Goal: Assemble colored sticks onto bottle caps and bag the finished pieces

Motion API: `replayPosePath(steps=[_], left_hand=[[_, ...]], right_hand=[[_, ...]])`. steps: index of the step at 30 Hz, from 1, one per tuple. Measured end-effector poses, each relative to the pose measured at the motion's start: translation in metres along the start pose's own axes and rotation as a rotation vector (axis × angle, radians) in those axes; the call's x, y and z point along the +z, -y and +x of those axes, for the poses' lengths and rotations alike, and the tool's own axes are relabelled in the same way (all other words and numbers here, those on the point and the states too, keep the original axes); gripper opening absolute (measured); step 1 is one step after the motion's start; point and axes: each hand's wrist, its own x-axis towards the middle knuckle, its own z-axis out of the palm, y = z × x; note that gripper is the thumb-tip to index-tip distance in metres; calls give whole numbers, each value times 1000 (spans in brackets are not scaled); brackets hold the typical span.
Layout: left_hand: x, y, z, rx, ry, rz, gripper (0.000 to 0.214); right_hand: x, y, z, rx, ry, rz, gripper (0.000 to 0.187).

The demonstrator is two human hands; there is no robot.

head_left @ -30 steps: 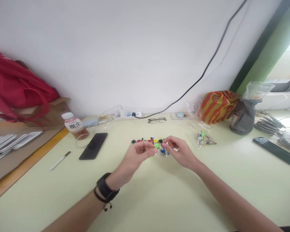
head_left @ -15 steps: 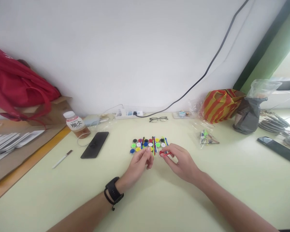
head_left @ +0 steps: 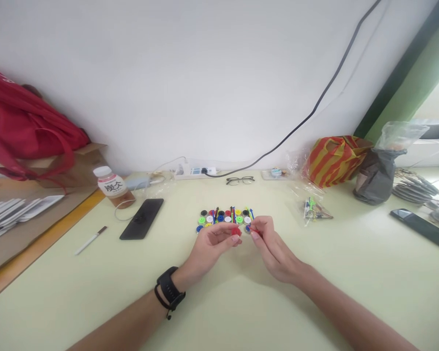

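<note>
Between the thumb and fingers of my left hand [head_left: 214, 244] is a small round red plastic disc [head_left: 236, 232]. My right hand [head_left: 276, 248], just to its right, pinches a thin red plastic stick [head_left: 255, 229], mostly covered by the fingers. Right behind both hands lie rows of small coloured discs, among them a green disc [head_left: 202, 220], a white disc [head_left: 228, 220] and a blue disc [head_left: 199, 228]. Thin coloured sticks [head_left: 233, 213] with arrow-like ends lie across them. My left hand hides part of the front row.
A black phone [head_left: 142, 219], a drink bottle [head_left: 113, 186] and a white pen-like stick [head_left: 90, 241] are on the left. Glasses [head_left: 240, 180] and a power strip [head_left: 195, 172] stand at the back. A clear bag of small parts [head_left: 314, 209] and a striped bag [head_left: 336, 161] are right.
The red disc has passed from my right hand into my left. My right hand now holds a thin red stick slightly further right, and a blue disc shows between the hands.
</note>
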Motion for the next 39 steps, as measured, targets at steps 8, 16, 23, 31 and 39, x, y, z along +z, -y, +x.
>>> replayPosePath(steps=[8,16,23,31,39], left_hand=[[-3,1,-2,-19,81,-112,42],[-2,-1,-5,-29,154,-129,44],[-2,4,-6,-60,149,-122,46],[-2,4,-6,-48,129,-127,46],[-1,5,-6,-51,130,-119,46]], right_hand=[[2,-8,4,110,-75,-15,24],[12,-10,0,107,-39,40,21],[16,-10,-1,38,-81,65,16],[18,-11,-2,72,-111,42,17],[19,-9,-1,63,-117,80,17]])
